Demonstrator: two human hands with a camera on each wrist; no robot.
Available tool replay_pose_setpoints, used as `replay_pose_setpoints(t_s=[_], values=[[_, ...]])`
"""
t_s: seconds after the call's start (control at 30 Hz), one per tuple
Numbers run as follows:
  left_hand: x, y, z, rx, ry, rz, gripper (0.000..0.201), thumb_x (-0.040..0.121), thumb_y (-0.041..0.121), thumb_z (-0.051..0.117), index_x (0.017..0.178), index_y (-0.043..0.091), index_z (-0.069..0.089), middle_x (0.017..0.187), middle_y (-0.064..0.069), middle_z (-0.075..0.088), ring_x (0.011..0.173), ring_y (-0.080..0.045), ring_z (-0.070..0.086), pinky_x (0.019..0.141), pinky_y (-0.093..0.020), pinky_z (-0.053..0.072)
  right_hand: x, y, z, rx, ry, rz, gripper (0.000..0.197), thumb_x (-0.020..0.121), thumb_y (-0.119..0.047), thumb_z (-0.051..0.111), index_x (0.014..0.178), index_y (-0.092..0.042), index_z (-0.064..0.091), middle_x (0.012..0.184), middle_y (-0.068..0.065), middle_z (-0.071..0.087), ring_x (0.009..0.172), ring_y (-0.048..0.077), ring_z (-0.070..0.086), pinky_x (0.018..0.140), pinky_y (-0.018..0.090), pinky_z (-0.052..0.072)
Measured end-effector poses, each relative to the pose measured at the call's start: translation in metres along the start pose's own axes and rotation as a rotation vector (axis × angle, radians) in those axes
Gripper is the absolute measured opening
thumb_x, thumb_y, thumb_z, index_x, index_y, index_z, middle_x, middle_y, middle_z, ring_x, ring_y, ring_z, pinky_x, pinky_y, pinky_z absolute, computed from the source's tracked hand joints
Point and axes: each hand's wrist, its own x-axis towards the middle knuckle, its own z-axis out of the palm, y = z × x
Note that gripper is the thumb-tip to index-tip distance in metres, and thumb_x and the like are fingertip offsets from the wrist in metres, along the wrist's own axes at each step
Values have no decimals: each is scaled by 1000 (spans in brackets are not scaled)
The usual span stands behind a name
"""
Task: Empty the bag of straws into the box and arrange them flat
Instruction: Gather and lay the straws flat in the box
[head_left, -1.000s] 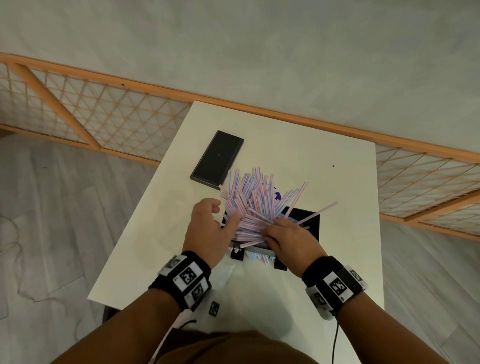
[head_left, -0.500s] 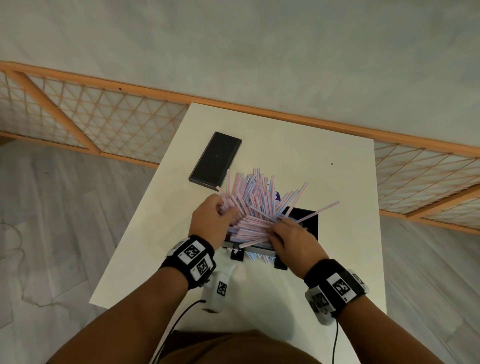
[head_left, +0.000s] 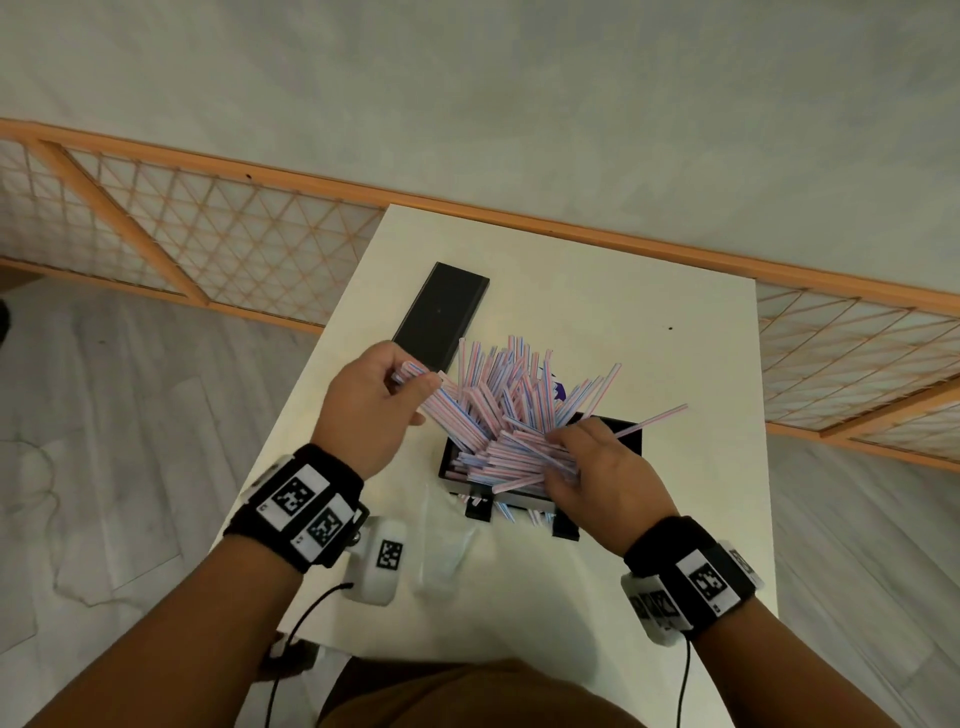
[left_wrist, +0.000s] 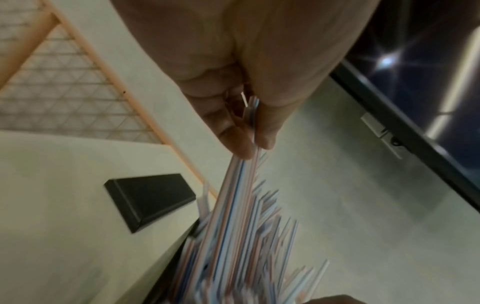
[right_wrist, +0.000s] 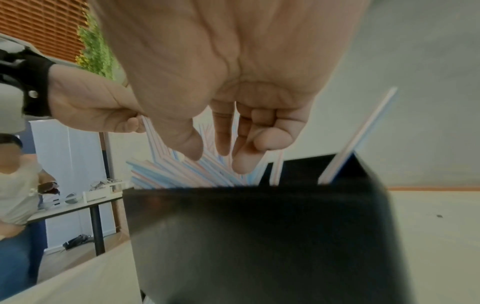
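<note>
Under both hands lies the table (head_left: 649, 312), with the box (head_left: 626, 441) just beyond the right hand (head_left: 602, 478), whose loosely bent fingers rest on the straws (head_left: 509, 415) heaped inside; the left hand (head_left: 369, 410) pinches a few straws.

White bench (head_left: 649, 291) against the wall, bearing a black box (head_left: 631, 434) near the front, a flat black lid (head_left: 441, 312) at the far left, and a clear bag (head_left: 441, 545) beside a white tagged device (head_left: 382, 564) at the near edge.
</note>
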Motion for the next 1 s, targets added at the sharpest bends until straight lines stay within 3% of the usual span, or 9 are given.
replay_pose_setpoints(t_s=[0.07,0.23,0.4,0.53,0.6,0.67,0.77,0.83,1.0], values=[[-2,12,-12,-4,4,24,15,95,20,72,86,13,63,83,-7,72,69,-15,72,56,-15,53,3,-12,-10,22,46,-35,39,89,-39,66,125,-22,61,117,-5,54,82,13,61,70,30,55],[-14,44,-32,20,13,93,14,96,22,71,87,16,63,86,-6,72,69,-11,72,55,-12,51,16,-52,-33,174,114,-148,63,88,-48,72,141,-22,50,138,-5,44,81,-4,42,75,12,42],[-39,82,-40,60,51,254,12,96,29,71,87,25,63,84,7,70,69,-9,71,55,-14,50,30,-79,-40,265,79,-202,81,85,-54,74,151,-22,38,146,-6,38,86,-6,37,77,16,42],[-56,108,-44,69,77,383,12,96,34,71,90,27,63,82,8,69,72,-11,72,62,-28,54,40,-88,-42,361,113,-235,65,90,-42,74,144,-21,46,134,-5,50,107,1,49,89,15,42],[-58,114,-41,7,83,406,13,95,31,72,89,24,63,81,6,70,71,-13,72,60,-25,54,44,-86,-46,378,151,-200,42,93,-33,71,131,-22,57,113,-10,58,91,-2,51,78,11,38],[-52,110,-34,-122,72,362,15,94,26,74,88,19,63,82,0,71,68,-13,73,59,-24,56,45,-77,-51,302,184,-180,19,95,-25,67,113,-24,62,88,-16,54,72,3,48,65,16,35],[-34,81,-15,-289,13,201,15,95,22,74,88,15,62,80,-5,71,66,-18,71,62,-42,62,42,-55,-58,83,117,-157,9,93,-23,63,101,-24,59,81,-14,48,69,8,42,61,25,30],[-26,54,3,-322,-48,121,14,96,21,73,90,13,63,74,0,68,61,-16,64,64,-47,59,36,-37,-56,-44,-6,-125,7,94,-27,60,98,-24,55,82,-11,50,69,14,46,60,30,31],[-31,2,49,-137,-108,12,11,93,25,74,93,16,67,79,3,69,65,2,61,62,-12,47,24,-2,-26,-35,-223,-9,19,94,-34,63,86,-25,47,81,-7,51,73,18,48,63,32,32]])
